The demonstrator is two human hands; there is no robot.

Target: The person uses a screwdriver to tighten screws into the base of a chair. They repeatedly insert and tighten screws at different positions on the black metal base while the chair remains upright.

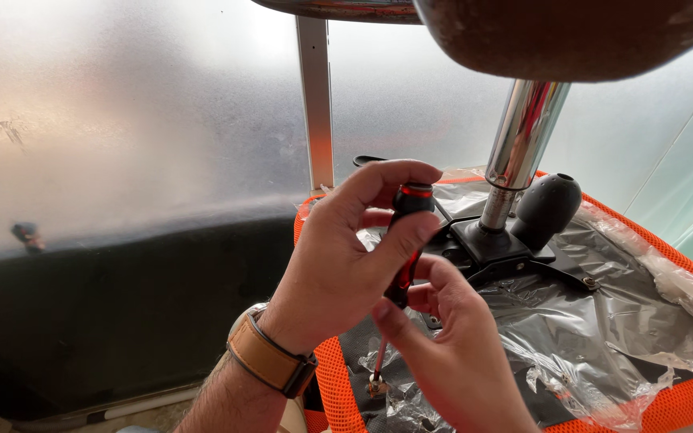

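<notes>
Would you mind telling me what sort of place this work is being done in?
Probably an indoor room or office corner by a window: frosted glass panes with a metal frame strip fill the background, and an upturned orange mesh chair seat, plastic-wrapped, is being screwed with a screwdriver.

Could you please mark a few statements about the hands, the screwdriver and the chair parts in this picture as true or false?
1. The left hand grips the handle of the screwdriver. True.
2. The screwdriver's tip points up at the chrome column. False: it points down at a screw in the chair's underside.
3. The right hand rests flat on the orange mesh edge. False: its fingers steady the screwdriver low on the handle.
4. Clear plastic wrap covers the seat's underside. True.
5. A brown strap is on the left wrist. True.
</notes>
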